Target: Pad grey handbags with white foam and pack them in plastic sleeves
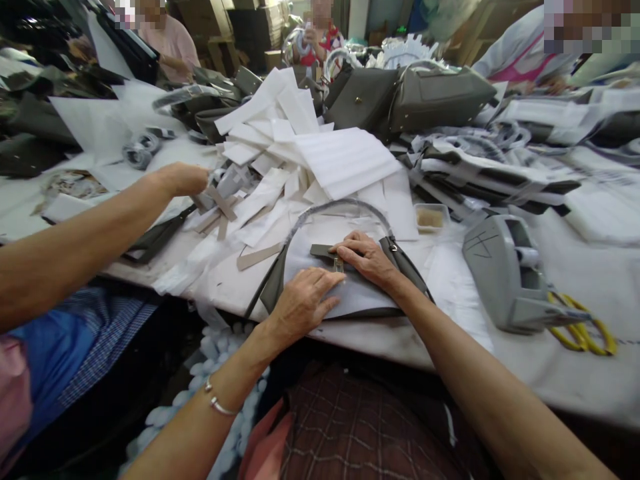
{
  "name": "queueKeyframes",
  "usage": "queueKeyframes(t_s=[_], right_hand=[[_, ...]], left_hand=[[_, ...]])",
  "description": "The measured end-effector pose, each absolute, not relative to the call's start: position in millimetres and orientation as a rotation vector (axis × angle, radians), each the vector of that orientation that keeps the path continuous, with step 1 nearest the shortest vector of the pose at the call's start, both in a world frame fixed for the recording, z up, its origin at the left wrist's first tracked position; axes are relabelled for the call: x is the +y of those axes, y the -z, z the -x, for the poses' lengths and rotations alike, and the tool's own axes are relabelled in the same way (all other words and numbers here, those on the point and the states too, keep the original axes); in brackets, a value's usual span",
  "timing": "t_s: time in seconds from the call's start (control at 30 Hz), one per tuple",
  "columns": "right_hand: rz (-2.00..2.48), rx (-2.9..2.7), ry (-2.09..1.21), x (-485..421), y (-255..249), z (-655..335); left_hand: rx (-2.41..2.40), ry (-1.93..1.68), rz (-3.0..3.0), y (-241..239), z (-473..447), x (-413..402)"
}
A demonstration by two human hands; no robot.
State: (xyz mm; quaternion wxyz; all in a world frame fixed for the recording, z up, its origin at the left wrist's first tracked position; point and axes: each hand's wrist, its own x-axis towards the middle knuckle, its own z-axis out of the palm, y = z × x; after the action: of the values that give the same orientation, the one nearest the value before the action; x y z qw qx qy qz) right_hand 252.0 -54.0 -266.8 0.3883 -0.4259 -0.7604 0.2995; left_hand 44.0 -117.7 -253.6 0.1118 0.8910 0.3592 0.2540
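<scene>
The grey handbag (407, 268) lies at the near edge of the tabletop (530, 367), directly in front of the person, its wrapped handle (345, 203) arching toward the far edge. It looks fairly light, with soft, pliant sides that would probably sag if lifted by one corner; the handle, or both sides together, seems the surest hold. The pale sheet (365, 301) over its front looks thin and likely to slide, while the metal clasp (339, 265) is presumably hard and easily scratched. The left hand (303, 300) is loosely spread, thumb apart, fingertips beside the clasp. The right hand (367, 260) bends over the grey strap (321, 251); whether it pinches the strap or merely presses cannot be told. The fingers hide part of the clasp and strap, the sheet covers most of the front panel, and the bag's underside and contents are out of sight.
</scene>
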Motion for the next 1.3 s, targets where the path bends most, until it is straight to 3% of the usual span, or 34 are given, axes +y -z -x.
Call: queueKeyframes(t_s=[0.27,0.67,0.97,1.3], right_hand=[[1.113,-1.904,-0.797,-54,266,-251],[1.225,-2.143,-0.481,-60,265,-245],[1.226,-2.226,-0.350,-62,266,-245],[1.211,-2.177,-0.374,-62,267,-242]], left_hand=[[0.851,-0.812,-2.563,258,-38,-115],[1.046,-0.795,-2.522,258,-36,-114],[0.775,-0.789,-2.749,261,-38,-116],[0.940,-0.521,-2.829,251,-42,-130]])
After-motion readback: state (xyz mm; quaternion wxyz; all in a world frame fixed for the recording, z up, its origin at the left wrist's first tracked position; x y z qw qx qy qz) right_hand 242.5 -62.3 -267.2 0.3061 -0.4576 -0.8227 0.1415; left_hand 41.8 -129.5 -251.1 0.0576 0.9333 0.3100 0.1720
